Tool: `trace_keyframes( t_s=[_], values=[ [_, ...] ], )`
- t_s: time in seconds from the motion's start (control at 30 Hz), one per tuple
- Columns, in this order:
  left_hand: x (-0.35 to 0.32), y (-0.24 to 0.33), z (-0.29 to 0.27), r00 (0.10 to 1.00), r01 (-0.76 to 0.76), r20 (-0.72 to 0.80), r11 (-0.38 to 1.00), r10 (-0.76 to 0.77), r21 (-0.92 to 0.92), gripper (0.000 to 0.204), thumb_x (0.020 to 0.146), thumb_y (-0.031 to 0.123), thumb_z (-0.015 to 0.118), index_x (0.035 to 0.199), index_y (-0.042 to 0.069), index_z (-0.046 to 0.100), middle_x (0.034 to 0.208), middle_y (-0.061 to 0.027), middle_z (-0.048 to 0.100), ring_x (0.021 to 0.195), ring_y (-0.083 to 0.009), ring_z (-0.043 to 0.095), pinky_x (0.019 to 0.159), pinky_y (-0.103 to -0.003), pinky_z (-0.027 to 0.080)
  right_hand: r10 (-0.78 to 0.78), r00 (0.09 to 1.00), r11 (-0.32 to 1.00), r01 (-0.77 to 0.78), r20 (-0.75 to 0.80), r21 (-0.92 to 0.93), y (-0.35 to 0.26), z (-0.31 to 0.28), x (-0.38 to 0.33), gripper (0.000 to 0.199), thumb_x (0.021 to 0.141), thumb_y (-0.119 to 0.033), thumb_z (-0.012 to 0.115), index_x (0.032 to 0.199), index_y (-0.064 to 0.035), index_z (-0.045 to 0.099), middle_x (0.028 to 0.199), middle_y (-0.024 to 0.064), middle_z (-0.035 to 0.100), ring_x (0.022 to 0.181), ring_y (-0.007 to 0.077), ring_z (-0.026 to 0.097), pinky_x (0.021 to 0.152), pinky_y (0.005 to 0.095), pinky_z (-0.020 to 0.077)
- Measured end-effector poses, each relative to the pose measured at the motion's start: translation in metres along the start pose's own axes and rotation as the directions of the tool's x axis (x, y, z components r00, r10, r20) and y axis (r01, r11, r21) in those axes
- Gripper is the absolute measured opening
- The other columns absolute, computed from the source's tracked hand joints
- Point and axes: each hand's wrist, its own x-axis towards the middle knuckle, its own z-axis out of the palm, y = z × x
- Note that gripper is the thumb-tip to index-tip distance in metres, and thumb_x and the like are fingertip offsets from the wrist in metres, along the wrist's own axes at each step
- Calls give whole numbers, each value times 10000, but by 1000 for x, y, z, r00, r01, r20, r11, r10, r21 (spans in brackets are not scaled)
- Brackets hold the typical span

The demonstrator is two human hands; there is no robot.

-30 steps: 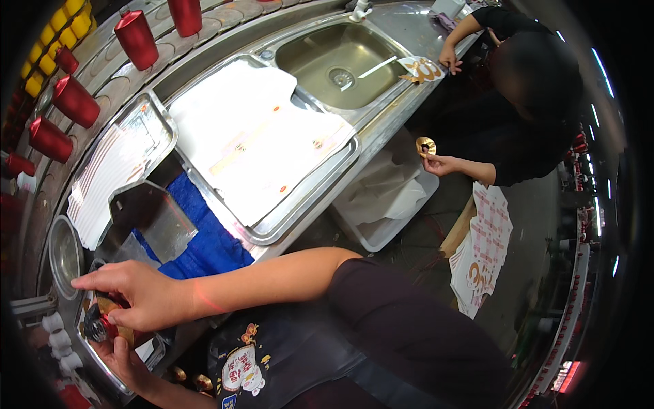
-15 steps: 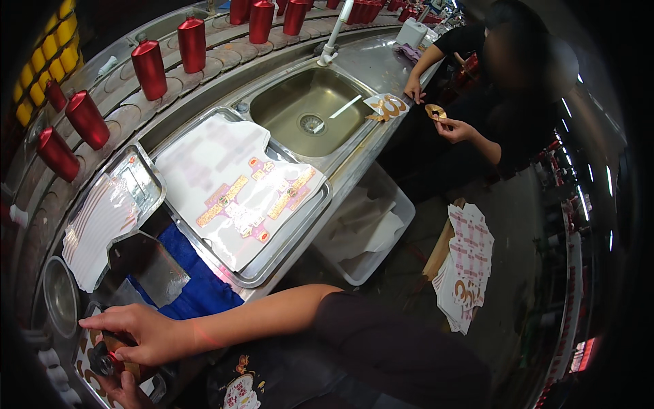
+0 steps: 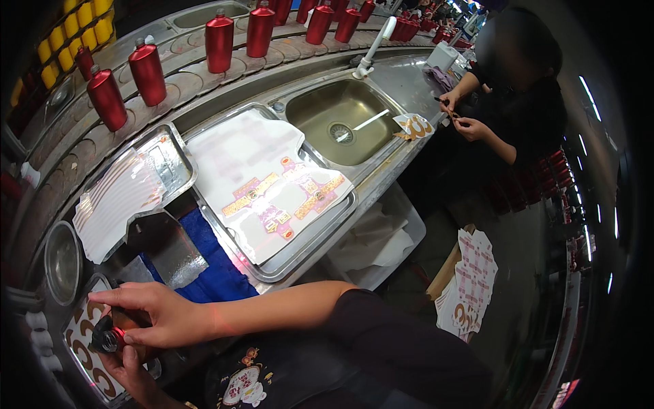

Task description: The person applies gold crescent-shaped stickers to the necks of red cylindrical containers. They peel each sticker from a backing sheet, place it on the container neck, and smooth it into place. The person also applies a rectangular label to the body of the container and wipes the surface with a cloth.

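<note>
At the lower left, my right hand (image 3: 160,312) and my left hand (image 3: 133,375) are both closed round a bottle (image 3: 109,339) with a dark neck. Its mouth points up toward me, and a red glow shows beside the neck. My right hand reaches across from the right with its index finger stretched along the bottle; my left comes from below, its fingers partly hidden. Most of the bottle's body is covered by the hands. Beside them lies a sheet of gold-brown curved labels (image 3: 83,354) on a tray.
Red bottles (image 3: 219,42) stand along a curved conveyor at the back. Trays hold printed sheets (image 3: 252,184) and striped strips (image 3: 119,204). A sink (image 3: 340,109), metal bowl (image 3: 63,262), blue cloth (image 3: 216,255) and plastic bin (image 3: 388,238) are near. A co-worker's hands (image 3: 460,116) hold something dark.
The view has shifted, so the bench sits further right. Both my hands still hold the bottle. Red bottles have moved along the conveyor. The co-worker's hands have come together; one held a gold label earlier.
</note>
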Motion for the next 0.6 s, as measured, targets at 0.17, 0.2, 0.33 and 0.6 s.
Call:
trace_keyframes(
  t_s=[0.17, 0.2, 0.33, 0.6],
  values=[
    [5, 11, 24, 996, -59, -65, 995, 54, -77, 610, 898, 192, 620, 1440, -18, 434, 1454, -166, 504, 1354, -275, 479, 1148, -425, 350, 11, 999, 998, -8, -44, 67, 1, 1, 8, 641, 861, -53, 686, 1469, -40, 481, 1254, 163, 624, 1123, 248, 621, 947, 331, 484],
    [6, 14, 28, 996, -66, -73, 994, 59, -91, 630, 870, 195, 632, 1428, -26, 441, 1432, -176, 513, 1335, -282, 491, 1144, -427, 354, 94, 995, 989, -91, -18, 113, -2, 1, 9, 635, 864, -19, 656, 1472, -38, 476, 1310, 167, 610, 1185, 237, 606, 992, 328, 469],
    [17, 23, 35, 996, -70, -55, 989, 64, -129, 726, 769, 216, 689, 1406, -32, 447, 1375, -214, 541, 1269, -294, 536, 1122, -428, 383, 167, 986, 982, -166, 0, 95, -10, -3, 9, 629, 860, -1, 642, 1467, -36, 483, 1354, 172, 599, 1226, 233, 588, 1012, 325, 457],
    [34, 38, 21, 977, 86, 212, 954, -24, -289, 855, 690, 201, 792, 1427, -13, 415, 1374, -198, 557, 1280, -298, 542, 1095, -419, 424, 243, 969, 957, -233, -35, 175, -8, 1, -2, 574, 964, 23, 563, 1514, -43, 412, 1439, 87, 553, 648, -16, 464, 548, 157, 384]
  ],
)
